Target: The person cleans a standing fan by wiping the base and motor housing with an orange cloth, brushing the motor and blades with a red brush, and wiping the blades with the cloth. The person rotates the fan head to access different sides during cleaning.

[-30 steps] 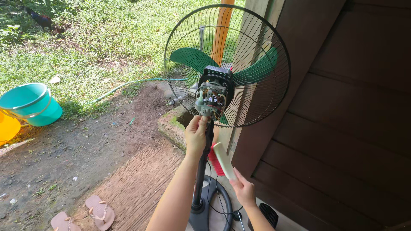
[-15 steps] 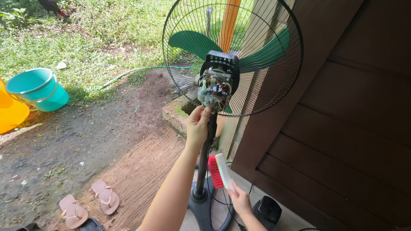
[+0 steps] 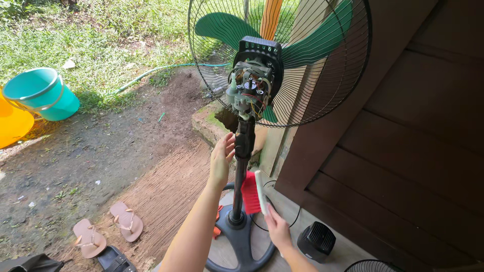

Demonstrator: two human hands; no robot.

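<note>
A pedestal fan [image 3: 279,60] with green blades stands before me, its rear motor [image 3: 248,90] uncovered and its wires showing. My left hand [image 3: 221,160] is open beside the black pole [image 3: 242,161], fingers just left of it below the motor. My right hand [image 3: 277,229] grips a brush [image 3: 252,193] with red bristles and a white handle, held next to the lower pole. The round base [image 3: 241,241] sits on the floor.
A black motor cover [image 3: 316,240] lies on the floor at right, a fan grille [image 3: 370,265] at the bottom edge. Brown wooden wall on the right. Teal bucket [image 3: 41,93], yellow basin [image 3: 11,122], pink sandals [image 3: 108,227] and a green hose [image 3: 156,73] lie on the dirt.
My left hand has come down off the motor to the pole. The brush in my right hand stays by the lower pole. My view has moved closer.
</note>
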